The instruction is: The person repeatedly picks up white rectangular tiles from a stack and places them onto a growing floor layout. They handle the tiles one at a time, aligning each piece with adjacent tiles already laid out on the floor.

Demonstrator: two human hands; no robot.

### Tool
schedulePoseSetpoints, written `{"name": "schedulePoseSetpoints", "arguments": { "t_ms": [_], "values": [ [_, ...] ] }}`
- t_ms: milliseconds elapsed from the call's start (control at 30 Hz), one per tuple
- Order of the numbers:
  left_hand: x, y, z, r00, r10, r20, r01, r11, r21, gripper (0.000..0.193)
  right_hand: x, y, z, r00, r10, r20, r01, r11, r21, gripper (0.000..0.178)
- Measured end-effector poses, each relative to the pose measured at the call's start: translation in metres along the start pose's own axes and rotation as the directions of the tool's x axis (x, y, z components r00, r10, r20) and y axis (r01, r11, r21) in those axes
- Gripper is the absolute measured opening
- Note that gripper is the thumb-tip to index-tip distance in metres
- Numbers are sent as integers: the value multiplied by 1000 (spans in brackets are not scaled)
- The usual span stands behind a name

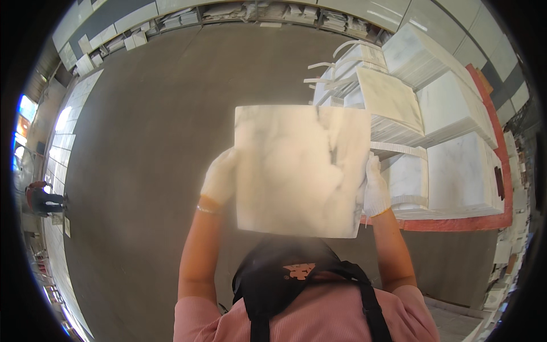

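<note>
A square marble tile (296, 171), white with grey veins, is held up in front of my chest, its broad face toward the camera. My left hand (220, 178), in a white knit glove, grips the tile's left edge; its fingertips are hidden behind the slab. On the opposite edge my right hand (376, 186), gloved alike, closes on the tile, with part of its fingers showing beside the edge. Just beyond the right hand stand stacks of similar marble tiles (461, 171), some bound with white straps (399, 149).
The tile stacks rest on a red base (444, 223) at the right. Grey floor (142, 142) stretches ahead and left. Shelves with stacked pieces (228, 11) line the far wall. At the far left, a person (43, 198) stands beside a long row of pale tiles (61, 148).
</note>
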State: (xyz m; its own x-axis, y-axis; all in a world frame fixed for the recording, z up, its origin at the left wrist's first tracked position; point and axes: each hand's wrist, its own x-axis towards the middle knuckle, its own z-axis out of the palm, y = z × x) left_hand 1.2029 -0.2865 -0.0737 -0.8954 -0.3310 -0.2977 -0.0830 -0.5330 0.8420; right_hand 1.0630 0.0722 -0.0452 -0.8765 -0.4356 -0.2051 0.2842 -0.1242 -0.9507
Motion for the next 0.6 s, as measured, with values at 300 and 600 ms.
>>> {"name": "schedulePoseSetpoints", "arguments": {
  "t_ms": [300, 600],
  "values": [
    [36, -6, 7, 1000, -7, -14, 6, 1000, -20, 45, 27, 1, 8, 991, 27, -131, -50, 982, -180, 55],
    [124, 32, -64, 990, 6, -140, 1, 999, 46, 42, 91, 9, 78, 965, 255, 61, -262, 943, 206, 49]
  ]
}}
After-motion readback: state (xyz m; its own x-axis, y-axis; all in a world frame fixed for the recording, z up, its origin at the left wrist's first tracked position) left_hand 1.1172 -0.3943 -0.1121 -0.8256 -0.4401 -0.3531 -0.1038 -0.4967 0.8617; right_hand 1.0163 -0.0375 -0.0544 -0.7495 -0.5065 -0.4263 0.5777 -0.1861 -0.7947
